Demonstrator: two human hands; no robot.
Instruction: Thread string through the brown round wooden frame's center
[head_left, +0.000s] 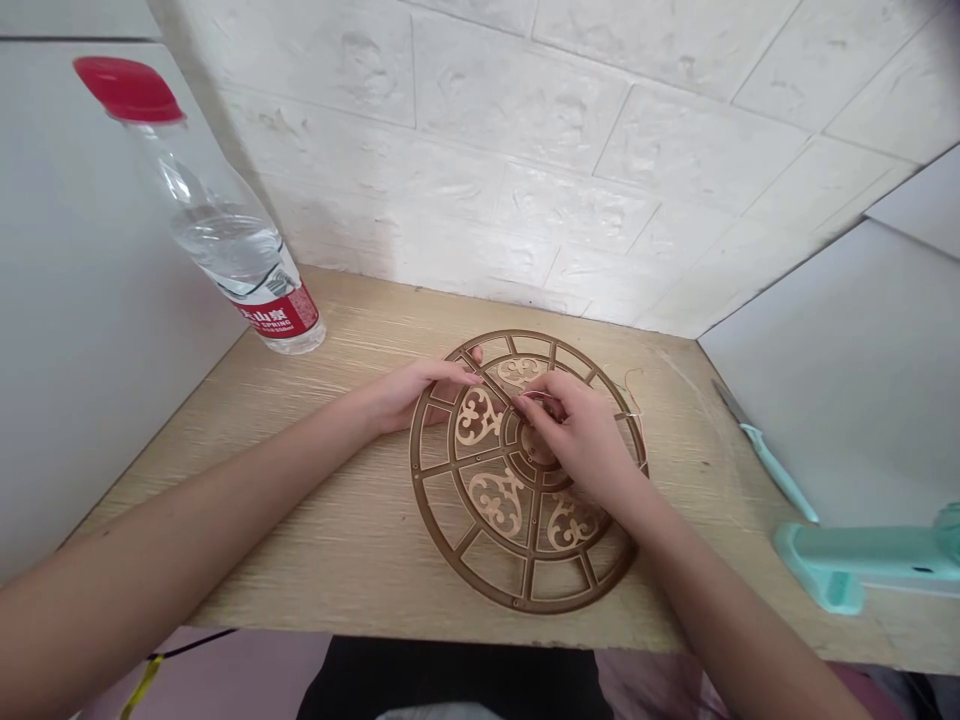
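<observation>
Over the pale wooden tabletop (322, 540), a round brown openwork disc (532, 450), probably light, stiff and brittle, is being gripped at its sturdier rim (517, 604) by the left hand (416, 396); a thin pale strand (537, 392) is seemingly being pinched by the right hand (581, 425).

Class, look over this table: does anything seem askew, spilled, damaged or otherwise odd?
Nothing clearly stands out: no spill or break shows. The capped bottle slants in the picture, probably from the wide view, since its base seems to rest on the table. The openwork disc looks whole where visible.
</observation>
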